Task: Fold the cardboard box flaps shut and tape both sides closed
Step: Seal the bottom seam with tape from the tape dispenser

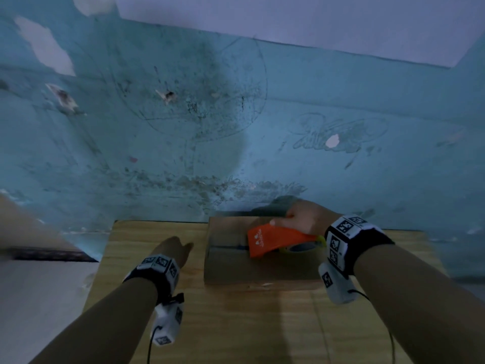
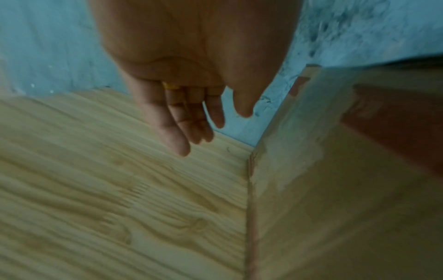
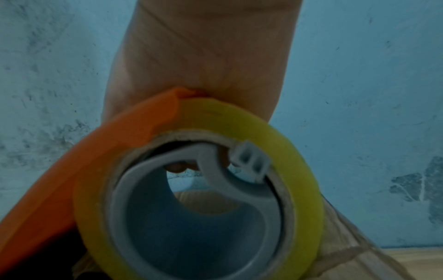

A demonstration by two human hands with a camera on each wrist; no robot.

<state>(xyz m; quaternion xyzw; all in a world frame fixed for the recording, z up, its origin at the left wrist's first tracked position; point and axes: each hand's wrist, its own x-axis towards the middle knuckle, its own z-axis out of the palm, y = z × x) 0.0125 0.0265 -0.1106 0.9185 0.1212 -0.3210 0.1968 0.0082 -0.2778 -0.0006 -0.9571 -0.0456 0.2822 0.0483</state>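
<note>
Orange plastic marks the tape dispenser (image 1: 273,240), gripped by the right hand (image 1: 308,219) on top of the cardboard box (image 1: 231,266), whose flaps lie shut on the wooden table (image 1: 236,324); the left hand (image 1: 172,249) hovers beside the box. From the left wrist, straight fingers (image 2: 178,136) hold nothing above the wood. From the right wrist, the yellowish tape roll (image 3: 297,163) fills the view under the palm.

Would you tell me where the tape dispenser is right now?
In the head view the tape dispenser rests on the cardboard box, right of centre, held by the right hand.
</note>
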